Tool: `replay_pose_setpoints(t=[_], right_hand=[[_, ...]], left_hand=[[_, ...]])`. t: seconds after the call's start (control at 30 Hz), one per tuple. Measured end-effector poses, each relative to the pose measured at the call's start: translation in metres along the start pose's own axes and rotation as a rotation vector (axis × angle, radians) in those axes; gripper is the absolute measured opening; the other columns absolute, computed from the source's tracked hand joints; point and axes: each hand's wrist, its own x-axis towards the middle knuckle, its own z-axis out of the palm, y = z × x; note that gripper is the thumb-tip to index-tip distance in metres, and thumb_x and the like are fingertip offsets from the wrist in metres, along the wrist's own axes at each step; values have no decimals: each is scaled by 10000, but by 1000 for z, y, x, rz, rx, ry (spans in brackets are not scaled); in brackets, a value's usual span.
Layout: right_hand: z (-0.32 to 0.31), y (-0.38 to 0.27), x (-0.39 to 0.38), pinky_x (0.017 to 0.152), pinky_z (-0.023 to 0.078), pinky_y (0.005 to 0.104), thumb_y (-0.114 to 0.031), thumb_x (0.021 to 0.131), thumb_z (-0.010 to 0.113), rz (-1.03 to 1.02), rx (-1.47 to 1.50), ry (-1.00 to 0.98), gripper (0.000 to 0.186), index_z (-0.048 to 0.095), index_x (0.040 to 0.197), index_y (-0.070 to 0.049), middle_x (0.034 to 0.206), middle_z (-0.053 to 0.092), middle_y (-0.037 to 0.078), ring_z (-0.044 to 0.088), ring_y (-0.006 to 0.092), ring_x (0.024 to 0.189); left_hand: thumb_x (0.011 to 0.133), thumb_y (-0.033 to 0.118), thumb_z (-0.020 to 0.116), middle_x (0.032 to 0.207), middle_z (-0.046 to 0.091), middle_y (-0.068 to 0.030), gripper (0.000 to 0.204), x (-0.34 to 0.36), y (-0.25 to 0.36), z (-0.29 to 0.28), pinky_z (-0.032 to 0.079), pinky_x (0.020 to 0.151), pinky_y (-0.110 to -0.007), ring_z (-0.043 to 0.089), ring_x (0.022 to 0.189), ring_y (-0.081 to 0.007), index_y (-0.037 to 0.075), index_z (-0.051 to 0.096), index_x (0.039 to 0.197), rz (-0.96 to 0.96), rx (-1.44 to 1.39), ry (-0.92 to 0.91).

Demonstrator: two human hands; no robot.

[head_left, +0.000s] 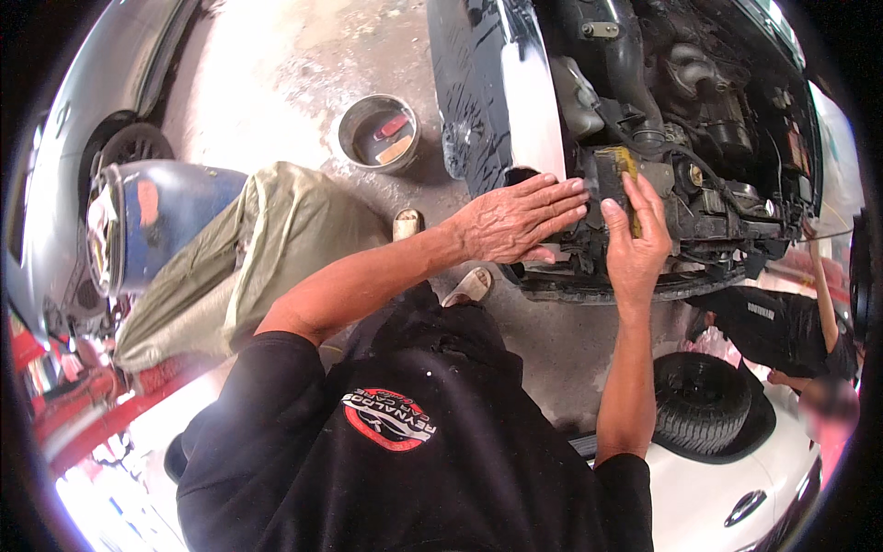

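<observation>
My left hand is stretched flat, its fingers nearly together, over the front end of a car's fender. The fender is dark and wet-looking, with a broad white band along its upper edge. Whether the palm touches it, or covers anything, is hidden. My right hand is held up with fingers extended and thumb apart over the front of the open engine bay. Nothing shows in it. Just beyond its fingers is a dark box-like part with a yellow edge.
A round bucket of water holding a red block and a tan block stands on the floor. Left are a blue drum, an olive cover and a silver car. Right are a tyre, a white vehicle and another person.
</observation>
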Motion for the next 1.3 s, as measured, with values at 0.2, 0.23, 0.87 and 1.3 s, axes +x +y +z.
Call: replay_pose_setpoints(t=[0.2, 0.23, 0.87, 1.3], right_hand=[[0, 7, -33, 1077, 514, 462, -117, 915, 823, -357, -286, -94, 414, 774, 1324, -81, 1461, 662, 172, 638, 372, 1245], [1, 7, -37, 1070, 517, 465, -114, 899, 831, -423, -361, -153, 428, 777, 1323, -96, 1462, 662, 167, 635, 375, 1235], [37, -6, 43, 1035, 501, 460, -119, 906, 812, -806, -547, -247, 461, 749, 1363, -124, 1532, 623, 112, 603, 350, 1215], [59, -36, 68, 998, 506, 474, -131, 934, 745, -816, -553, -207, 394, 752, 1327, -102, 1509, 642, 128, 609, 349, 1141]], left_hand=[[1012, 380, 702, 1699, 420, -191, 756, -52, 51, 10, 272, 1329, -525, 351, 1614, -337, 9, 435, 1614, -154, -33, 24], [1004, 351, 721, 1687, 437, -192, 746, -60, 55, 10, 276, 1330, -522, 362, 1608, -341, 5, 446, 1605, -206, -26, 10], [917, 50, 759, 1260, 727, -152, 479, -119, 83, 35, 580, 988, -451, 690, 1162, -337, 1, 621, 1374, -599, -187, 360], [888, 4, 766, 1193, 750, -150, 438, -110, 58, 17, 592, 948, -443, 716, 1101, -338, -2, 665, 1313, -614, -238, 440]])
